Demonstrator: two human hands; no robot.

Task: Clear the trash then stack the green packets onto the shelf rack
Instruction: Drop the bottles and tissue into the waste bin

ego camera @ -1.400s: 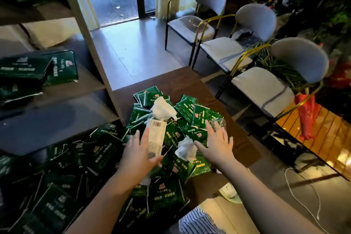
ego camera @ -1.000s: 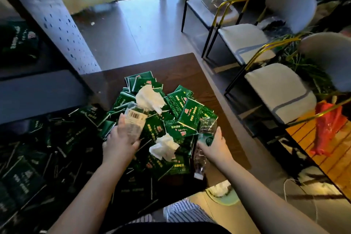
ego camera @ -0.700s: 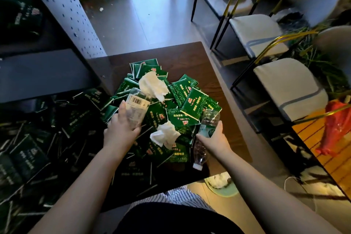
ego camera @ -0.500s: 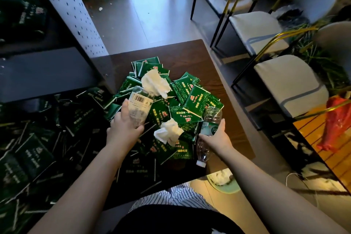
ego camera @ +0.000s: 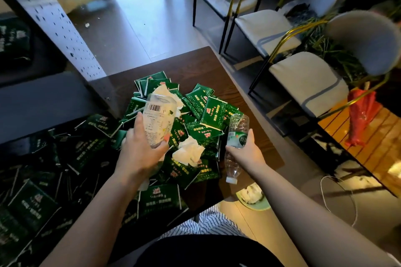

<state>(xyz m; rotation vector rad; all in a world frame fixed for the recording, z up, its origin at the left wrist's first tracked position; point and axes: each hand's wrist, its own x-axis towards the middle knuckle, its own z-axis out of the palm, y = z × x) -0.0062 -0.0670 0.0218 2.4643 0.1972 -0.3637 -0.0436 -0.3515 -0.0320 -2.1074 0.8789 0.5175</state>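
My left hand (ego camera: pixel 141 151) grips the labelled clear cup (ego camera: pixel 158 119), my right hand (ego camera: pixel 247 154) the crushed bottle (ego camera: pixel 235 134), cap down, both over the green packets (ego camera: pixel 213 112) mid-frame. I'd lift both straight up, drop them in the green bin (ego camera: pixel 257 207) at lower centre, then take the crumpled tissue (ego camera: pixel 188 154).

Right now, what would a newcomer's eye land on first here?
The heap of green packets spilling across the dark table, with a crumpled white tissue lying on top. Over the heap, the left hand grips a clear labelled cup, and the right hand grips a clear plastic bottle, cap end down.
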